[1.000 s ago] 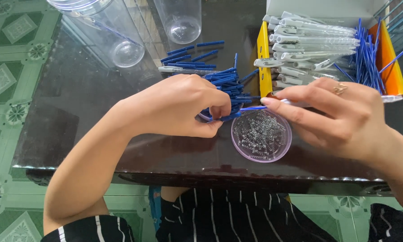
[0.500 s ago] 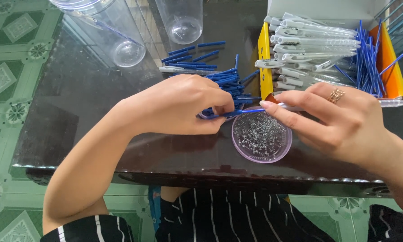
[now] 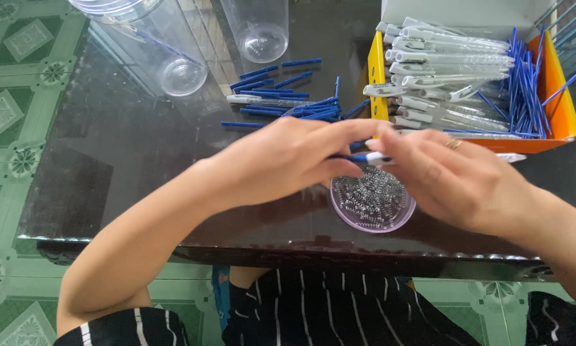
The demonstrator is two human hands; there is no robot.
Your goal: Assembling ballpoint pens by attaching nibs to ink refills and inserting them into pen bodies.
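Fingers of both hands meet over the dark glass-topped bench (image 3: 108,160), the left hand (image 3: 281,160) and right hand (image 3: 454,182) together pinching a slim blue-and-white plastic pen part (image 3: 368,156) between their tips. Behind them stands an open yellow-and-orange cardboard box (image 3: 560,106) of white pen barrels and blue refills. Two clear plastic cups (image 3: 172,61) lie near the far edge. Just under the hands sits a round clear lid of small metal springs (image 3: 372,204), with loose blue refills (image 3: 268,83) scattered beyond.

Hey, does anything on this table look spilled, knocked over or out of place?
Two clear plastic cups lie tipped on their sides at the table's far edge. Blue refills lie scattered loose on the dark glass table. Nothing looks broken.
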